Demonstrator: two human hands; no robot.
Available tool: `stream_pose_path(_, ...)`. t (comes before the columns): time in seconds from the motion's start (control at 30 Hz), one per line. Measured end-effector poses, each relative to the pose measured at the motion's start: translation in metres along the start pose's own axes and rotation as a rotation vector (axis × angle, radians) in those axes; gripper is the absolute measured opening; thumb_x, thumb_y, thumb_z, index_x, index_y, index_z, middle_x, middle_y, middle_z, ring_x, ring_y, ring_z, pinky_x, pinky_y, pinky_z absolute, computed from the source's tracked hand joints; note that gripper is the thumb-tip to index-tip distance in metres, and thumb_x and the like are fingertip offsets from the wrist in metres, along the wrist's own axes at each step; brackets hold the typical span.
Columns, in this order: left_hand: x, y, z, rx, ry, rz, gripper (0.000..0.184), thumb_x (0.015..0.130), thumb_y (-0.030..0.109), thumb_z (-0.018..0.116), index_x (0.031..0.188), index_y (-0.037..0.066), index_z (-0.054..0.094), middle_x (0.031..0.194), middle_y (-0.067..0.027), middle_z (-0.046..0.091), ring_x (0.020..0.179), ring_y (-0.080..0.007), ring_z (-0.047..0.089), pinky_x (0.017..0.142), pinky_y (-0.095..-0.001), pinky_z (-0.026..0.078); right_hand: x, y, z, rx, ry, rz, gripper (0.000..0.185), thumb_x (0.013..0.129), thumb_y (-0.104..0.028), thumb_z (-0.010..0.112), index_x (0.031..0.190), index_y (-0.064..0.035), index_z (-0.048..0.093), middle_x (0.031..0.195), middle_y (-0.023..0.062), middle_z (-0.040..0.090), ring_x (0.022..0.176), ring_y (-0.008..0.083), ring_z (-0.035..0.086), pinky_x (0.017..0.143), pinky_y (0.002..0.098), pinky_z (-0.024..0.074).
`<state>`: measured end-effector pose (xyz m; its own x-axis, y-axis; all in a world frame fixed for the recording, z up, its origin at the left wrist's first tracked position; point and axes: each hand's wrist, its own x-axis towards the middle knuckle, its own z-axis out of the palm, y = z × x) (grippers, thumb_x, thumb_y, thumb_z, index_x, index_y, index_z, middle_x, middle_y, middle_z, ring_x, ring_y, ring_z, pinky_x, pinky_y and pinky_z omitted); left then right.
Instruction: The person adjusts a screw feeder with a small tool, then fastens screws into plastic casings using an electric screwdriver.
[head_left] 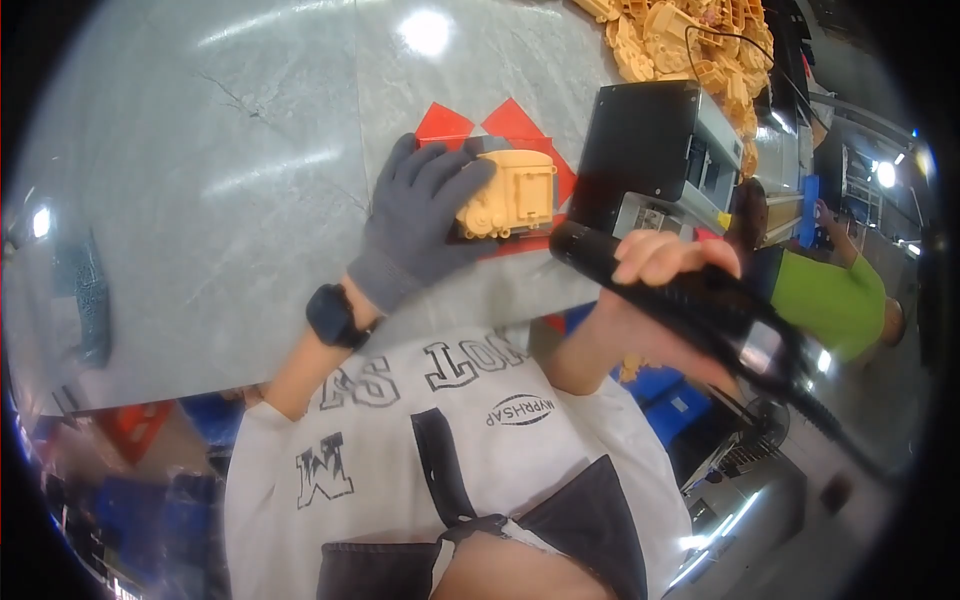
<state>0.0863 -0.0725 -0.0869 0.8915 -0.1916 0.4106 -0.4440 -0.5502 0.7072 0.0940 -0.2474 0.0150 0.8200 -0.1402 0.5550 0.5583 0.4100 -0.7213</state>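
My left hand (422, 215), in a grey glove, is closed on the left side of a yellow-orange plastic housing (522, 190). The housing has a square recessed panel and round bosses along its lower edge. Beneath it, red pieces (445, 123) stick out on the table side. My bare right hand (665, 275) is wrapped round a black cylindrical tool (700, 305) with a cord at its rear. The tool's blunt front end is just right of the housing, apart from it. What lies directly under the housing is mostly hidden.
A black box-shaped machine (640, 140) stands right of the housing on the grey table (270, 230). Behind it is a heap of similar yellow-orange parts (670, 40) with a black cable. A person in a green shirt (825, 300) is at the right.
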Motion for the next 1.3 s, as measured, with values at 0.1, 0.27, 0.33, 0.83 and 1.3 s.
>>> stream_pose_path(0.1, 0.001, 0.000, 0.000, -0.020, 0.006, 0.000, 0.076, 0.050, 0.029, 0.079, 0.118, 0.012, 0.050, 0.112, -0.0105, 0.051, 0.105, -0.0324, 0.047, 0.099, -0.0510, 0.031, 0.001, -0.002, 0.001, -0.033, -0.016, 0.023, 0.114, 0.048, -0.093, 0.038, 0.112, 0.0019, 0.041, 0.067, 0.0122, 0.054, 0.048, 0.0225, 0.051, 0.047, 0.0323, 0.0419)
stream_pose_path(0.27, 0.000, 0.000, 0.000, -0.017, 0.011, 0.004, 0.076, 0.049, 0.028, 0.080, 0.118, 0.012, 0.051, 0.112, -0.0104, 0.052, 0.104, -0.0324, 0.047, 0.099, -0.0509, 0.031, 0.003, 0.003, 0.004, -0.019, -0.006, 0.005, 0.111, 0.047, -0.092, 0.039, 0.104, 0.0030, 0.042, 0.067, 0.0126, 0.054, 0.048, 0.0222, 0.051, 0.046, 0.0311, 0.0426)
stream_pose_path(0.33, 0.000, 0.000, 0.000, -0.021, 0.009, -0.003, 0.076, 0.049, 0.028, 0.080, 0.117, 0.012, 0.051, 0.112, -0.0103, 0.052, 0.104, -0.0324, 0.047, 0.099, -0.0508, 0.031, 0.004, 0.005, 0.003, -0.008, -0.007, 0.020, 0.109, 0.046, -0.091, 0.040, 0.101, 0.0032, 0.043, 0.067, 0.0126, 0.054, 0.048, 0.0219, 0.050, 0.045, 0.0306, 0.0430)
stream_pose_path(0.83, 0.006, 0.007, 0.000, -0.012, 0.006, 0.059, 0.074, 0.054, 0.027, 0.080, 0.117, 0.006, 0.049, 0.111, -0.0123, 0.054, 0.105, -0.0337, 0.049, 0.099, -0.0505, 0.032, 0.001, 0.008, -0.007, 0.069, -0.082, 0.093, 0.090, 0.053, -0.062, 0.075, 0.106, 0.0021, 0.041, 0.073, 0.0124, 0.055, 0.057, 0.0228, 0.056, 0.057, 0.0346, 0.0482)
stream_pose_path(1.3, 0.000, 0.001, 0.001, 0.017, 0.033, 0.068, 0.073, 0.054, 0.026, 0.080, 0.117, 0.006, 0.049, 0.107, -0.0123, 0.055, 0.101, -0.0330, 0.050, 0.095, -0.0475, 0.035, 0.007, 0.001, -0.003, -0.135, -0.126, 0.153, 0.033, 0.076, -0.005, 0.059, 0.101, -0.0039, 0.037, 0.064, 0.0079, 0.049, 0.048, 0.0170, 0.046, 0.048, 0.0323, 0.0415)
